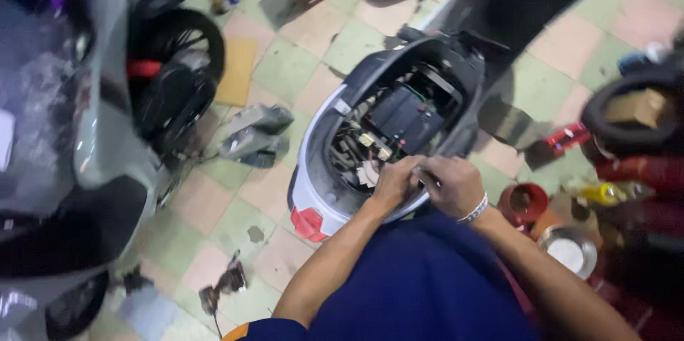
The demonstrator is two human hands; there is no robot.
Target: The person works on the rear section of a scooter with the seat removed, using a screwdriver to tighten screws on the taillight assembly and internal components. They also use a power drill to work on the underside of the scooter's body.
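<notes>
2 hands meet at the rim of an opened scooter body.

The left hand point(396, 181) and right hand point(452, 186) touch, fingers curled together on something too small to tell, at the near edge of the scooter shell point(318, 170). Inside sits a dark battery box point(403, 117). A red cup point(523, 202) and metal bowl point(568, 250) stand right; a cardboard sheet point(236, 71) lies left.

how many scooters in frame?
2. A white-and-grey scooter with its open seat compartment in the centre, under both hands; a grey scooter with a black rear wheel at the left. Others may be hidden beyond the edges.
</notes>
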